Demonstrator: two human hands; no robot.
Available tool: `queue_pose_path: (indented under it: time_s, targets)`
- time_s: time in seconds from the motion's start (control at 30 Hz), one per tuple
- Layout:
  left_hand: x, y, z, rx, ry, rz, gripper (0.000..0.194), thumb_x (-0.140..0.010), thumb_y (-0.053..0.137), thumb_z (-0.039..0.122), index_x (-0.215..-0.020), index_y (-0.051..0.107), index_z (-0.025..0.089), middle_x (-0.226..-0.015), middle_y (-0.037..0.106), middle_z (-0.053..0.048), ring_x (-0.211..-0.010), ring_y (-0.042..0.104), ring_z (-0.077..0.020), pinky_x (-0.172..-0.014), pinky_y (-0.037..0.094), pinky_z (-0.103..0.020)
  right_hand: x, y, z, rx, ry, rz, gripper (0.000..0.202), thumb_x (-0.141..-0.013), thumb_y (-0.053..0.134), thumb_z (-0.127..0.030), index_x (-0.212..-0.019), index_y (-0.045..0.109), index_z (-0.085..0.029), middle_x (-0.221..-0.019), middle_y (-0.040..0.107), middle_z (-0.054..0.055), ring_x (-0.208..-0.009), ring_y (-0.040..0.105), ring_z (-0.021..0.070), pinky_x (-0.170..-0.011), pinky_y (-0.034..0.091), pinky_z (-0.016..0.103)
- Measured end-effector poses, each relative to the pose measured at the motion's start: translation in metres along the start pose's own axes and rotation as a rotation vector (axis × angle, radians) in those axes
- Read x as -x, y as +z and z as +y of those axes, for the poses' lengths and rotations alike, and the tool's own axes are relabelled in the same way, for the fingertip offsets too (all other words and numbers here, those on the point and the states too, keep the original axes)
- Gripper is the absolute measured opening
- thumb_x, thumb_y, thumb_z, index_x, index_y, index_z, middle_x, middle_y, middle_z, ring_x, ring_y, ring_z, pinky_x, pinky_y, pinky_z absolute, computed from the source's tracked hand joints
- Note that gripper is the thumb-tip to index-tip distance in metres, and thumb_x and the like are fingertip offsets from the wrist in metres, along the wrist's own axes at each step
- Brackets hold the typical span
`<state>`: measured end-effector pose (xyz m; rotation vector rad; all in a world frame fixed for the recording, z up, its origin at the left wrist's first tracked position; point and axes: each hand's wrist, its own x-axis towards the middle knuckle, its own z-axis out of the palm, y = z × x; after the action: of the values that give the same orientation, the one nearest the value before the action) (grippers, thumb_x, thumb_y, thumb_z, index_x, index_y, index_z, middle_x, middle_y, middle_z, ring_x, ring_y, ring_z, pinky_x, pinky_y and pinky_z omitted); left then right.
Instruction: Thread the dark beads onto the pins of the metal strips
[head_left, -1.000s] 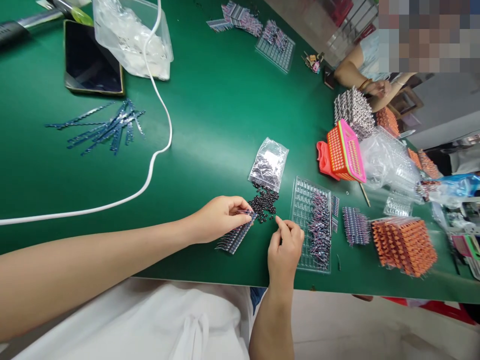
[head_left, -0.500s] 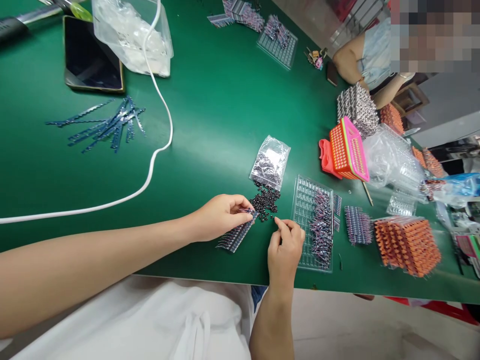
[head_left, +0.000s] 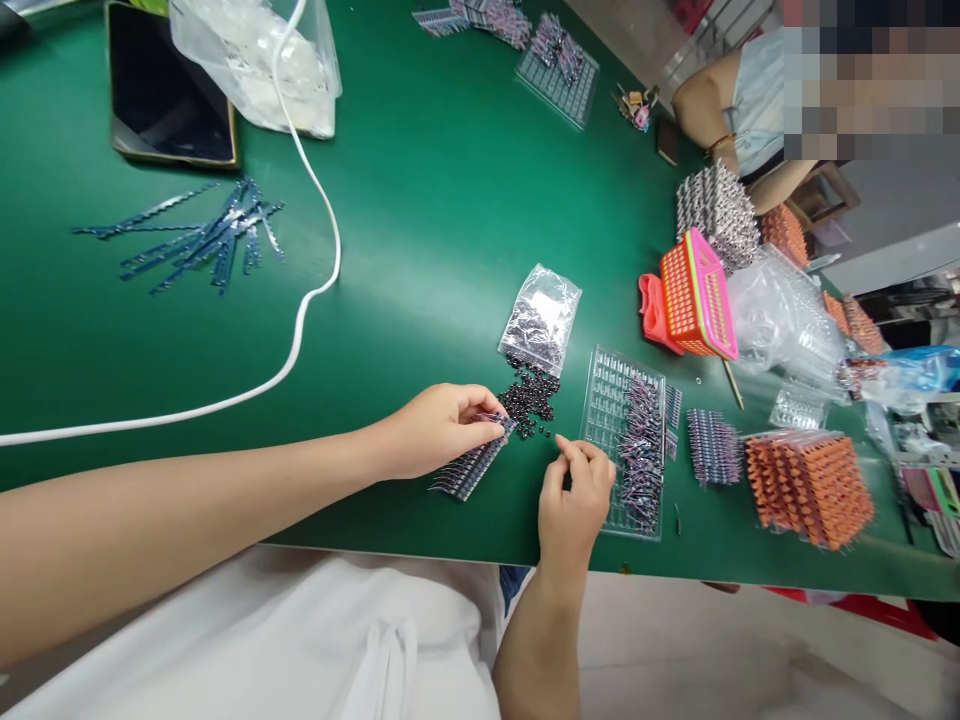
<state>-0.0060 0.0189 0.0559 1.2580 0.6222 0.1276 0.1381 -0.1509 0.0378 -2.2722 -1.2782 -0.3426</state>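
My left hand (head_left: pixel 442 430) pinches the upper end of a ridged dark strip (head_left: pixel 474 470) with thin purplish bristle-like strands along its side. Thumb and fingertips cover that end. Just beyond the fingertips lies a heap of small black beads (head_left: pixel 529 398), spilling from the mouth of a clear zip bag (head_left: pixel 541 315) with more beads inside. My right hand (head_left: pixel 576 490) rests at the near right of the heap. Its index finger reaches to the tabletop by a few stray beads, apart from the thumb; the other fingers are curled. Nothing shows in it.
A clear compartment tray (head_left: pixel 606 440) with purplish stranded pieces (head_left: pixel 643 455) lies beside my right hand. Further right are an orange stack (head_left: pixel 810 485) and a pink-orange basket (head_left: pixel 694 300). Leftward lie a white cable (head_left: pixel 300 330), blue strips (head_left: pixel 225 235) and a phone (head_left: pixel 169 90). Another person (head_left: pixel 757 100) sits across.
My right hand has shifted slightly right, away from the bead heap. The left hand keeps its grip on the strip. The view has moved a little.
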Motion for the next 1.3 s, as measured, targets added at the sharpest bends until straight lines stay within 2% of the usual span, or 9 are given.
queue_pose_path:
  time_s: [0.53, 0.73, 0.9, 1.13, 1.2, 1.3]
  targets:
    - [-0.001, 0.001, 0.003, 0.027, 0.025, -0.002, 0.019, -0.080, 0.065, 0.033, -0.091, 0.064, 0.017, -0.086, 0.072, -0.004, -0.083, 0.067, -0.0187, -0.077, 0.051, -0.031, 0.000, 0.000, -0.001, 0.023, -0.026, -0.089, 0.023, -0.094, 0.052, -0.021, -0.108, 0.071, -0.020, -0.102, 0.064, 0.009, -0.096, 0.053, 0.0207, -0.084, 0.048, 0.039]
    - [0.000, 0.002, 0.004, 0.008, 0.030, 0.011, 0.017, -0.079, 0.066, 0.032, -0.089, 0.065, 0.017, -0.083, 0.073, -0.003, -0.081, 0.068, -0.0193, -0.077, 0.051, -0.031, -0.008, -0.007, 0.000, 0.014, -0.039, -0.229, 0.024, -0.098, 0.047, -0.024, -0.110, 0.067, -0.020, -0.102, 0.064, 0.008, -0.098, 0.052, 0.0219, -0.085, 0.046, 0.039]
    - [0.001, 0.001, 0.004, 0.017, 0.043, 0.002, 0.018, -0.080, 0.065, 0.032, -0.089, 0.065, 0.017, -0.087, 0.074, -0.005, -0.084, 0.068, -0.0201, -0.080, 0.051, -0.032, -0.025, -0.013, 0.004, 0.056, -0.084, -0.336, 0.021, -0.098, 0.047, -0.024, -0.102, 0.067, -0.020, -0.099, 0.065, 0.007, -0.095, 0.051, 0.0220, -0.085, 0.044, 0.038]
    - [0.001, 0.003, 0.006, 0.011, 0.041, 0.005, 0.018, -0.077, 0.066, 0.030, -0.088, 0.066, 0.016, -0.086, 0.074, -0.005, -0.084, 0.068, -0.0207, -0.080, 0.051, -0.033, -0.042, -0.005, 0.011, 0.134, -0.172, -0.397, 0.020, -0.097, 0.046, -0.021, -0.089, 0.063, -0.019, -0.090, 0.063, 0.007, -0.089, 0.051, 0.0212, -0.083, 0.042, 0.036]
    - [0.001, 0.003, 0.008, 0.011, 0.040, 0.002, 0.017, -0.077, 0.067, 0.031, -0.086, 0.066, 0.016, -0.085, 0.074, -0.005, -0.084, 0.068, -0.0207, -0.079, 0.052, -0.032, -0.042, -0.005, 0.008, 0.107, -0.149, -0.392, 0.020, -0.097, 0.044, -0.021, -0.087, 0.061, -0.018, -0.088, 0.061, 0.007, -0.088, 0.051, 0.0213, -0.083, 0.042, 0.037]
    - [0.003, 0.002, 0.011, -0.017, 0.067, 0.003, 0.017, -0.079, 0.066, 0.031, -0.085, 0.068, 0.015, -0.084, 0.074, -0.005, -0.083, 0.068, -0.0209, -0.078, 0.052, -0.032, -0.037, -0.014, -0.002, -0.088, -0.053, -0.383, 0.018, -0.097, 0.044, -0.023, -0.088, 0.059, -0.019, -0.088, 0.060, 0.005, -0.088, 0.053, 0.0197, -0.082, 0.043, 0.035]
